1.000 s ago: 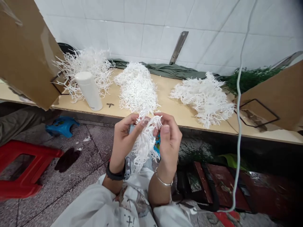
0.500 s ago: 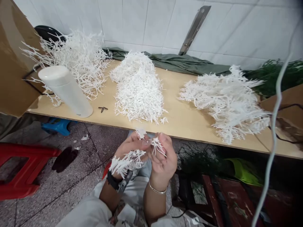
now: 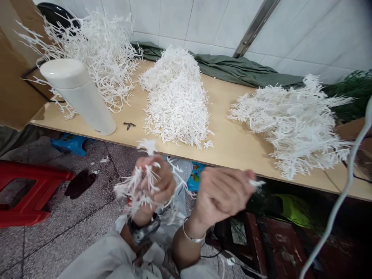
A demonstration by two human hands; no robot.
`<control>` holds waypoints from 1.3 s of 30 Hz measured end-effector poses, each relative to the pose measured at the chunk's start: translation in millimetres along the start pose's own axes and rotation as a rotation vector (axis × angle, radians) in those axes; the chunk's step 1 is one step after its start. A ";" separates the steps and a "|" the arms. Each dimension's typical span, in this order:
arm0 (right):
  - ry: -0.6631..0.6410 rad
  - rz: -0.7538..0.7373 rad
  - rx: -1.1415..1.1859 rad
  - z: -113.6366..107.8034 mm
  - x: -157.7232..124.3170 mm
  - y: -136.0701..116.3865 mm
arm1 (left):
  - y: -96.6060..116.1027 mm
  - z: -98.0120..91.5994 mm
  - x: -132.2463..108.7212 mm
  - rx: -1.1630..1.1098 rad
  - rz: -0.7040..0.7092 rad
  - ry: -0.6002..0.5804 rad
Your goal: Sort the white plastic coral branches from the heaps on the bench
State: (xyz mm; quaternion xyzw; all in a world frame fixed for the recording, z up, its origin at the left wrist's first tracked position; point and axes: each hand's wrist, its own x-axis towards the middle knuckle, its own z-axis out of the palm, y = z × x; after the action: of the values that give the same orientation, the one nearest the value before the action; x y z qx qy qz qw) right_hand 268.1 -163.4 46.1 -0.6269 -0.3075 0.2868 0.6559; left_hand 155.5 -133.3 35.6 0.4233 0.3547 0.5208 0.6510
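My left hand [image 3: 164, 182], smeared a little by motion, is closed on a bunch of white branched plastic sprigs [image 3: 132, 190]. Their tips stick out over the wrist and above the fingers. A longer white branched stem [image 3: 181, 178] trails to the right of that hand. My right hand [image 3: 223, 192] is a fist in front of the table edge, and a small white sprig tip [image 3: 257, 183] pokes out between thumb and fingers. Its other end is hidden in the fist. Beyond both hands, a heap of short white sprigs [image 3: 178, 108] lies on the table [image 3: 222, 143].
Loose branched stems [image 3: 101, 58] pile up at the left, behind a white bottle [image 3: 80, 97]. More feathery white sprigs [image 3: 299, 120] lie on the right. A pale cable [image 3: 340, 186] hangs at the right. Red [image 3: 26, 193] and blue [image 3: 68, 144] stools stand below left.
My hands have moved apart: the right went rightward with a small sprig, the left slightly left with the bunch. The longer stem now shows beside my left hand. The view has shifted somewhat.
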 end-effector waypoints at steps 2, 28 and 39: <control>0.169 -0.150 -0.025 -4.6 2.2 -7.4 | 1.5 -3.2 1.3 -0.098 0.017 0.027; -0.589 -0.709 -0.194 17.3 0.4 0.0 | -5.2 -13.2 -10.5 0.116 0.350 0.112; -0.705 -0.479 0.261 -7.1 -17.3 16.1 | 8.7 -27.6 -12.0 -0.364 -0.454 -0.516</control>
State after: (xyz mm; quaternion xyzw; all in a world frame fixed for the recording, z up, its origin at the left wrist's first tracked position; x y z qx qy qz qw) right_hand 262.5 -180.3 29.1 -0.3137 -0.6101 0.3596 0.6325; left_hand 124.8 -139.1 33.1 0.3289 0.1656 0.2941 0.8820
